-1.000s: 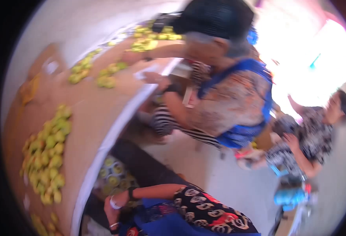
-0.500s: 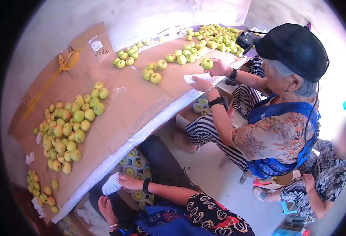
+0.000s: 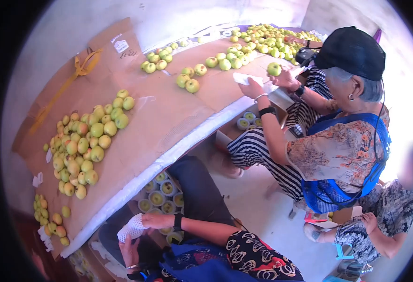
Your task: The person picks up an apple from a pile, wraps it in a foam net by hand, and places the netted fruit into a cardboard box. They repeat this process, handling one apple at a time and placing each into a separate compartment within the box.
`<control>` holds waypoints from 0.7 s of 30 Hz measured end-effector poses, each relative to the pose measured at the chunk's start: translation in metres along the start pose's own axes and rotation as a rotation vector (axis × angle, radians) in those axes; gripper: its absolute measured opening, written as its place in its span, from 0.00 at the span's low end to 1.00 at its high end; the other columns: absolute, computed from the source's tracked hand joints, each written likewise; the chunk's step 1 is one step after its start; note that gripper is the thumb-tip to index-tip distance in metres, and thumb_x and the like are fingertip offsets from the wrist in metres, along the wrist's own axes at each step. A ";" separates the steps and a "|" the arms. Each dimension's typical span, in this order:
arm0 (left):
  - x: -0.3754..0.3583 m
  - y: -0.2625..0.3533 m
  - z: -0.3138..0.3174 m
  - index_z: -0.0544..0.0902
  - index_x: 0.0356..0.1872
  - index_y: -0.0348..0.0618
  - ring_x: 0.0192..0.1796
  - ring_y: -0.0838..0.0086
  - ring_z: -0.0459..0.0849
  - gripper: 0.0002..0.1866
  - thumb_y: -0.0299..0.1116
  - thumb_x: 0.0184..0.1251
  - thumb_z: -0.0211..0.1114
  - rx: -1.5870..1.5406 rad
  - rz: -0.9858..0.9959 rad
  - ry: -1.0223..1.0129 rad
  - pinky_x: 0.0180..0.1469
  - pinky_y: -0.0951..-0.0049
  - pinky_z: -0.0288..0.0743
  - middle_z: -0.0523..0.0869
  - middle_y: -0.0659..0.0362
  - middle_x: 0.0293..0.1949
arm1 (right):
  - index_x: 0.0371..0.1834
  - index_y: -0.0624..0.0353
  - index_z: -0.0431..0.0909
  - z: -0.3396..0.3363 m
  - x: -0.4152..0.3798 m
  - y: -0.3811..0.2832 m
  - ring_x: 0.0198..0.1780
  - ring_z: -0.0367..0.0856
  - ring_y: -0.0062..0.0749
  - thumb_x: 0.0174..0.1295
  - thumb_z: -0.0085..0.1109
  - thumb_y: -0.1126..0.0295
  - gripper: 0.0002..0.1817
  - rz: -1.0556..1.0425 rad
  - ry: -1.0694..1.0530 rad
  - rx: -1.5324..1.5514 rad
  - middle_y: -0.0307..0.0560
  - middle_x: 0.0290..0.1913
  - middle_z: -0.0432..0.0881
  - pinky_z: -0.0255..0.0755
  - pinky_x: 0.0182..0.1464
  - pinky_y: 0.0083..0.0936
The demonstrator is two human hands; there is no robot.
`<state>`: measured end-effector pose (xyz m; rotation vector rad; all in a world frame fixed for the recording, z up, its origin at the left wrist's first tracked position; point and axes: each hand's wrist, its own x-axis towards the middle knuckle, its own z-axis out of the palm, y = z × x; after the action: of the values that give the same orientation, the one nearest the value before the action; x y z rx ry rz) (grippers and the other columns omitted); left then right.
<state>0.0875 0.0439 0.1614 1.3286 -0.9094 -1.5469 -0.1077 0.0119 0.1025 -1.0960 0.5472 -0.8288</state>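
Note:
A white foam net sleeve (image 3: 132, 228) is held between my hands, over my lap. My right hand (image 3: 157, 220) grips its upper right end. My left hand (image 3: 130, 253) has its fingers closed at the lower left end. Whether anything is inside the sleeve cannot be seen. Just beyond my right hand, below the table edge, a box holds several apples in foam nets (image 3: 157, 198). On the cardboard-covered table (image 3: 154, 127) in front of me lies a large heap of yellow-green apples (image 3: 82, 141).
A co-worker in a black cap (image 3: 352, 54) holds an apple (image 3: 274, 69) and a white foam net (image 3: 247, 79). Beside them stands a carton with wrapped apples (image 3: 248, 121). Another person sits by a blue stool (image 3: 344, 251). More apples (image 3: 272, 40) cover the table's far end.
My left hand has risen to the foam net's lower end, and the net has tilted slightly. The co-worker's hands have moved right with the apple and net. The view has shifted a little.

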 end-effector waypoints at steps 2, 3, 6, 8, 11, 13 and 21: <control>-0.013 0.014 0.012 0.70 0.53 0.38 0.47 0.69 0.78 0.18 0.30 0.62 0.56 -0.146 -0.056 -0.194 0.50 0.58 0.72 0.78 0.56 0.47 | 0.52 0.59 0.69 0.002 -0.002 -0.001 0.36 0.78 0.25 0.62 0.41 0.62 0.18 -0.080 0.016 -0.079 0.44 0.39 0.78 0.74 0.36 0.24; -0.013 0.010 0.010 0.71 0.52 0.38 0.47 0.69 0.79 0.17 0.31 0.63 0.56 -0.083 -0.046 -0.164 0.47 0.59 0.74 0.78 0.55 0.47 | 0.46 0.62 0.72 0.001 -0.002 -0.027 0.30 0.74 0.22 0.59 0.44 0.66 0.16 -0.261 -0.072 -0.342 0.43 0.35 0.78 0.72 0.33 0.22; -0.025 0.015 0.009 0.74 0.47 0.38 0.45 0.69 0.80 0.14 0.32 0.63 0.56 -0.172 -0.083 -0.047 0.43 0.63 0.78 0.80 0.56 0.45 | 0.44 0.64 0.74 0.014 0.001 -0.026 0.33 0.73 0.18 0.56 0.47 0.72 0.14 -0.087 -0.174 -0.284 0.39 0.35 0.78 0.70 0.35 0.19; -0.031 0.023 0.012 0.75 0.46 0.38 0.43 0.71 0.81 0.13 0.31 0.62 0.57 -0.173 0.004 0.016 0.44 0.65 0.78 0.81 0.56 0.43 | 0.51 0.66 0.70 0.010 0.000 -0.032 0.44 0.73 0.20 0.60 0.50 0.71 0.17 -0.134 -0.127 -0.104 0.38 0.46 0.76 0.68 0.46 0.19; -0.044 0.033 0.009 0.76 0.45 0.38 0.41 0.73 0.82 0.12 0.30 0.61 0.58 -0.154 0.158 0.095 0.43 0.70 0.77 0.82 0.58 0.40 | 0.51 0.63 0.71 0.005 -0.015 -0.066 0.48 0.74 0.21 0.62 0.52 0.69 0.16 0.040 -0.176 0.119 0.42 0.49 0.76 0.68 0.51 0.21; -0.053 0.033 -0.005 0.77 0.43 0.38 0.38 0.77 0.81 0.11 0.28 0.60 0.59 -0.093 0.347 0.230 0.40 0.78 0.75 0.82 0.60 0.37 | 0.52 0.63 0.71 -0.006 -0.009 -0.062 0.47 0.74 0.21 0.61 0.52 0.70 0.16 -0.019 -0.057 -0.044 0.41 0.47 0.77 0.69 0.51 0.21; -0.011 0.049 -0.021 0.77 0.41 0.35 0.38 0.72 0.80 0.10 0.27 0.58 0.60 0.388 0.618 0.373 0.41 0.74 0.73 0.82 0.56 0.37 | 0.48 0.65 0.72 -0.052 0.027 -0.114 0.44 0.76 0.22 0.55 0.58 0.72 0.17 -0.198 0.343 -0.267 0.43 0.41 0.78 0.70 0.48 0.21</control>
<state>0.1167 0.0377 0.2077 1.3607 -1.2622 -0.6449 -0.1660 -0.0631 0.1889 -1.2735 0.8644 -1.1521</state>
